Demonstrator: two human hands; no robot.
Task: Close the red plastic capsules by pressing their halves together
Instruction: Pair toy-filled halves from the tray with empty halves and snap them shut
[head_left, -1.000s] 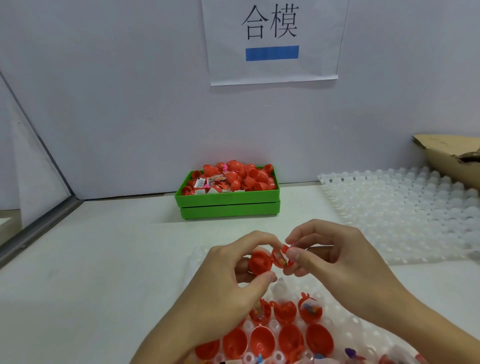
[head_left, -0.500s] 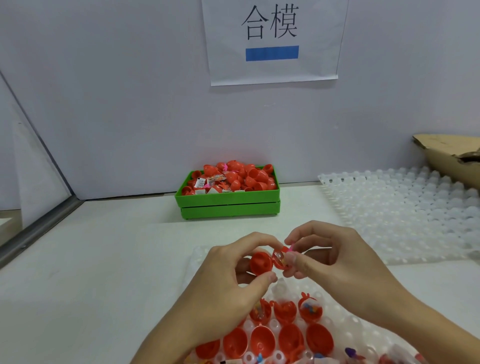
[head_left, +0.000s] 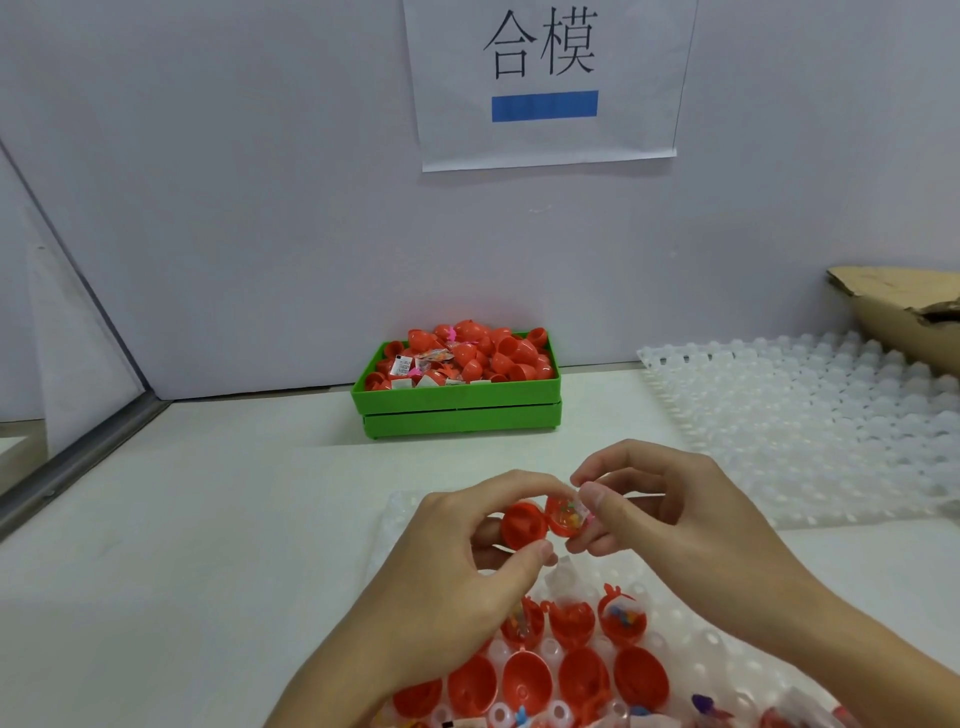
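Observation:
My left hand (head_left: 467, 577) pinches an empty red capsule half (head_left: 523, 525) between thumb and forefinger. My right hand (head_left: 660, 514) pinches the other red half (head_left: 567, 515), which holds a small colourful toy and a paper slip. The two halves touch edge to edge, both open sides facing me, above a clear plastic tray (head_left: 691, 618). Several open red halves (head_left: 527, 680) sit in that tray's cups below my hands, some with toys inside.
A green bin (head_left: 457, 402) heaped with red capsules stands at the back against the wall. A second clear cup tray (head_left: 810, 426) lies at the right, with a cardboard box (head_left: 904, 312) behind it. A metal rail (head_left: 78, 457) borders the left.
The two halves have come closer together and now touch. The right-hand half has turned so its contents show more.

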